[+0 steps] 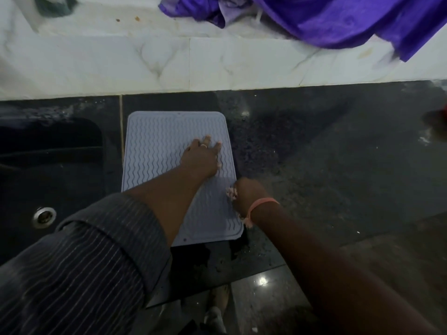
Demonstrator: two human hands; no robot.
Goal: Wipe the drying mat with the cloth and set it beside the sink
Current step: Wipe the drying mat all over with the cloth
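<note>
Drying mat (154,146) lies flat on desk just right of sink (48,170); left hand (202,158) spread, pressing it; right hand (249,194) curled on mat's right edge, cloth unconfirmed; advise firm anchoring, strokes along ridges.

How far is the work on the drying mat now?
Done: the grey ribbed silicone drying mat already lies on the black counter beside the dark sink. In hand: the left hand presses it flat; the right hand is at its edge. Left: cannot tell; no wiping visible.
</note>
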